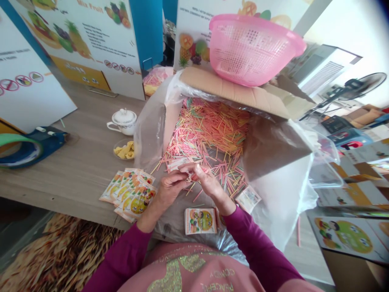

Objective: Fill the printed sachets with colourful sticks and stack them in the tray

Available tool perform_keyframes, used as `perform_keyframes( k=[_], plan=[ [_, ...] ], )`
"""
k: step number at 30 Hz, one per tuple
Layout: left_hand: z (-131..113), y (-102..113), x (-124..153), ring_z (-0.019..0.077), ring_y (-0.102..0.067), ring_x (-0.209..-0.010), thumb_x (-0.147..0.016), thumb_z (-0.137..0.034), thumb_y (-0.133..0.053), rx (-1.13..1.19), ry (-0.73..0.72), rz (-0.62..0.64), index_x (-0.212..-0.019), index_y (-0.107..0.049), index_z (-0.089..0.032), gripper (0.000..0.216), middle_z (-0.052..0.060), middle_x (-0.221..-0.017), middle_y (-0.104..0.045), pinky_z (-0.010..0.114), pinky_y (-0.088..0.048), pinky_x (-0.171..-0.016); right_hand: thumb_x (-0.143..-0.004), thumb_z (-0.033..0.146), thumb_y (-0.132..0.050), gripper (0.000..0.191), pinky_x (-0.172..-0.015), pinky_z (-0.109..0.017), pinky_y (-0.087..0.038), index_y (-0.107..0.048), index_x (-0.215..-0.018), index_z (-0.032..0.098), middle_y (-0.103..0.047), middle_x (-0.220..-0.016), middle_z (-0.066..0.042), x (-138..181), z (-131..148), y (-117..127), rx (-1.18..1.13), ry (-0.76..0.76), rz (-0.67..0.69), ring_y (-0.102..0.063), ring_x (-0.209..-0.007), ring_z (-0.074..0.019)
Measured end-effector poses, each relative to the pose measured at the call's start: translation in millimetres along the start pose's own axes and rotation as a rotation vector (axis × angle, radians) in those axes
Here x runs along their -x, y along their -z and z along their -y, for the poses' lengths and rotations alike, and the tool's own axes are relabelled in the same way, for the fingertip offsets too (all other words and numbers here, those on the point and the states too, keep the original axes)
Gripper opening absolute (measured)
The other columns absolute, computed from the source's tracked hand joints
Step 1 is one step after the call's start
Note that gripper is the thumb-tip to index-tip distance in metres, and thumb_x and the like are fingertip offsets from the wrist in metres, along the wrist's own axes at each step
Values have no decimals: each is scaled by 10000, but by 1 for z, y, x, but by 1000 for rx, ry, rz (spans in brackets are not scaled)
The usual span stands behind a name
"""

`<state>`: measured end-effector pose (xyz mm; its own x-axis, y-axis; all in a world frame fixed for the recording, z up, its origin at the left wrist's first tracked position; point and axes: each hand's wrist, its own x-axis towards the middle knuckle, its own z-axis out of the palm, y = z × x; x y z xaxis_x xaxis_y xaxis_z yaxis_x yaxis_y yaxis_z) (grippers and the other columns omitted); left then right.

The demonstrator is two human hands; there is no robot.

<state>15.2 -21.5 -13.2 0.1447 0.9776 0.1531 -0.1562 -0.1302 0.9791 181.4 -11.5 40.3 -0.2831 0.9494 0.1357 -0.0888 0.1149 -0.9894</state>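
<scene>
My left hand (170, 187) and my right hand (204, 179) meet over the near edge of a heap of thin coloured sticks (209, 134). Both pinch a small printed packet (179, 164) between the fingertips. The sticks, pink, yellow and green, lie on a clear plastic liner inside an opened cardboard box (267, 101). A fanned pile of printed packets (129, 192) lies on the table left of my left wrist. Another stack of packets (200, 221) sits close to my body between my forearms. One more packet (248, 198) lies right of my right wrist.
A pink plastic colander (252, 48) rests on the box flap. A white lidded cup (123, 121) and a small dish of yellow snacks (124, 150) stand on the wooden table (75, 162). A tape dispenser (27, 146) is at left. Fruit posters stand behind.
</scene>
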Motion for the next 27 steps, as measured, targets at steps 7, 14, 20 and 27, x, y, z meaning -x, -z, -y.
perform_keyframes(
  k=[7,14,20,27],
  plan=[
    [1,-7,2,226,-771,-824,-700,-496,-948,229,250,4,-951,-862,-214,387,66,-951,-840,359,-656,-717,-907,748,-703,655,-952,-393,-585,-709,-1424,346,-783,-1254,-58,2,4,-1,-141,-4,34,-746,-1068,-240],
    [-7,-16,17,213,-758,-783,-681,-484,-958,255,261,73,-952,-848,-214,398,49,-904,-836,343,-638,-747,-1042,741,-465,588,-1191,-482,-443,-786,-1316,332,-755,-1358,-59,8,22,-5,128,88,102,-660,-1309,-272],
    [-43,44,64,232,-728,-752,-915,-461,-717,-310,173,98,-909,-847,-272,230,28,-828,-807,326,-588,-657,-1008,399,-652,250,-1035,-487,-545,-848,-1033,246,-817,-1109,-98,-56,35,96,611,32,-350,-739,-1090,-302],
    [-29,129,74,290,-690,-832,-934,-472,-586,-1042,-71,-60,-887,-811,-296,289,64,-878,-774,418,-564,-784,-979,54,-610,202,-1060,-437,-466,-765,-959,-73,-754,-1100,-321,-135,63,214,1411,-429,-670,-700,-1185,-304]
  ],
)
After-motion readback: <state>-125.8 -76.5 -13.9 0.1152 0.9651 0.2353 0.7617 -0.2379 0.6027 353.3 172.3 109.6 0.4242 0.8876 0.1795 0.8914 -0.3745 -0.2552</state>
